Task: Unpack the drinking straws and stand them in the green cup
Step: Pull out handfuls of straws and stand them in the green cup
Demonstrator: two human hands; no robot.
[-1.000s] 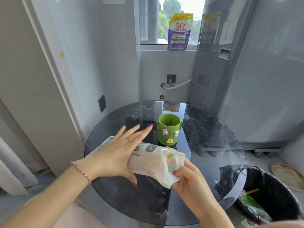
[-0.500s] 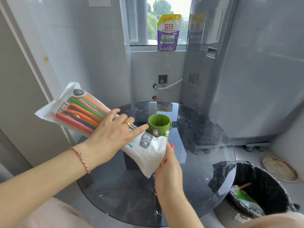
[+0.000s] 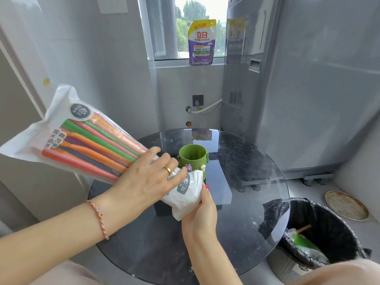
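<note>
A clear and white plastic bag of colourful drinking straws is held tilted, its sealed end high at the left and its lower end down near the cup. My left hand grips the bag around its middle, a ring on one finger. My right hand pinches the bag's crumpled lower end from below. The green cup with small figures on its front stands upright on the round dark glass table, just behind the bag's lower end. All the straws are inside the bag.
A bin lined with a black bag stands at the table's right edge. Behind the table are a grey appliance, a wall socket and a detergent pouch on the window sill. A round plate lies on the floor.
The bag has been lifted from lying flat over the table to a steep tilt, sealed end up at the left. My right hand moved under its lower end.
</note>
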